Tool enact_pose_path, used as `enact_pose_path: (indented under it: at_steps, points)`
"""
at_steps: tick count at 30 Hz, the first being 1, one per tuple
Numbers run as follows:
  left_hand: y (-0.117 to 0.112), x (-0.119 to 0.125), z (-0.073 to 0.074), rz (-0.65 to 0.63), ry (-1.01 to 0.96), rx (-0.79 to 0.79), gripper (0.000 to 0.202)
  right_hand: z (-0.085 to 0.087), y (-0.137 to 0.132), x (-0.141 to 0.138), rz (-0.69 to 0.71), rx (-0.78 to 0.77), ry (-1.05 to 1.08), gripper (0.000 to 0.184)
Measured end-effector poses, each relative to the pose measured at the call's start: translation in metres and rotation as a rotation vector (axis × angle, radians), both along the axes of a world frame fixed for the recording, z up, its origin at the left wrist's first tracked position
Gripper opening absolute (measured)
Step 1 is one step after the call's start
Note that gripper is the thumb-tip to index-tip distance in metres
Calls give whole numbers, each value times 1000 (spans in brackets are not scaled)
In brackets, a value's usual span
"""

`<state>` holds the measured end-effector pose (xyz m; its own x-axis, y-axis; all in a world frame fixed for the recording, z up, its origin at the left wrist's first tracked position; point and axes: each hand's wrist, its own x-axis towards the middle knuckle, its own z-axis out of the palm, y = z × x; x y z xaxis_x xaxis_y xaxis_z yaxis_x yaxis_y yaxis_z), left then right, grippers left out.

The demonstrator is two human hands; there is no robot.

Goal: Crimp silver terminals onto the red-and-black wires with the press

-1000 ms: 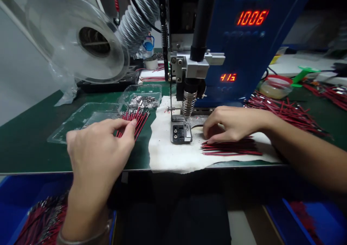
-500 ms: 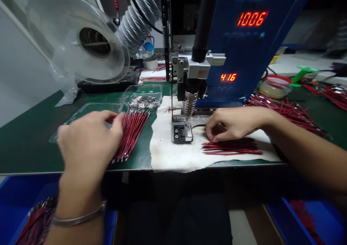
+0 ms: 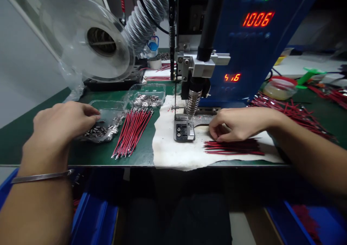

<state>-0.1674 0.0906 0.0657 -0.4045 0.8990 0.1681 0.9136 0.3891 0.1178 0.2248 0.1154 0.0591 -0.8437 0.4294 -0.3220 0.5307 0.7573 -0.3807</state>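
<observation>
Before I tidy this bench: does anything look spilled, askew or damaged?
The cloth has a ragged, uneven edge hanging over the table front; loose wires sprawl in a heap at far right.

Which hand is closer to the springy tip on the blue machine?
Right. The right hand rests on the white cloth just right of the coiled tip; the left hand is far left, over a clear tray.
</observation>
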Motion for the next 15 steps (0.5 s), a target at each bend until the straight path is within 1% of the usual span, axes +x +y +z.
enact_pose_path:
  at_steps: [3,7,10,12,14,15]
  points:
    - [2,-3,-5,-12,-10,-51,26,0,1,1,-13,10,28,13]
    - [3,-3,-9,-2,-16,-45,22,-2,1,2,-21,47,32,14]
    - [4,-1,-9,-38,-1,-63,28,-4,-3,3,-32,122,34,16]
    - [1,1,-7,-67,44,-68,33,-4,-8,2,-49,167,30,18]
    - [-5,6,-5,-86,103,-40,33,-3,-11,1,-59,178,25,18]
    - [-10,11,-4,-85,119,10,32,-2,-13,0,-61,175,26,18]
